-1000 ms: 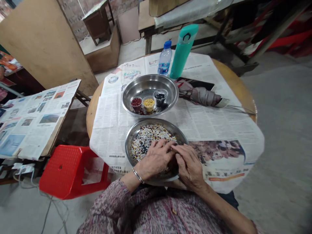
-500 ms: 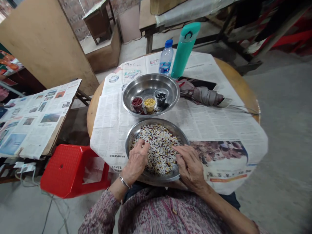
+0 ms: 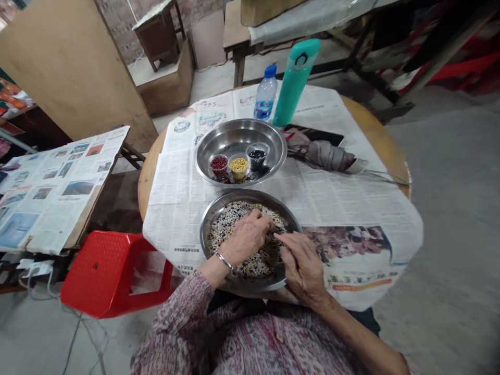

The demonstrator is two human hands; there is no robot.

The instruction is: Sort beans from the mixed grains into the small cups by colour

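Note:
A steel basin (image 3: 206,245) stands at the table's near edge, holding a mix of white grains and red, yellow and black beans (image 3: 226,219). My left hand (image 3: 250,234), with a silver bangle at the wrist, is over the middle of the mix. Its fingers are bent down into it and closed; whatever they grip is hidden. At the basin's right side is my right hand (image 3: 304,265), open, index finger stretched over the mix and thumb apart. Behind stands a second steel basin (image 3: 230,136) with small cups of red beans (image 3: 219,164), yellow beans (image 3: 238,165) and black beans (image 3: 257,155).
Newspaper (image 3: 172,208) covers the round table. A water bottle (image 3: 266,94), a green flask (image 3: 297,83) and a folded umbrella (image 3: 324,153) lie or stand beyond the basins. A red stool (image 3: 101,271) is at the left, by another newspaper-covered table (image 3: 58,192).
My left hand has moved right, from the basin's left side to the middle of the mix. The grains there are shifted and look darker. My right hand stays almost in place.

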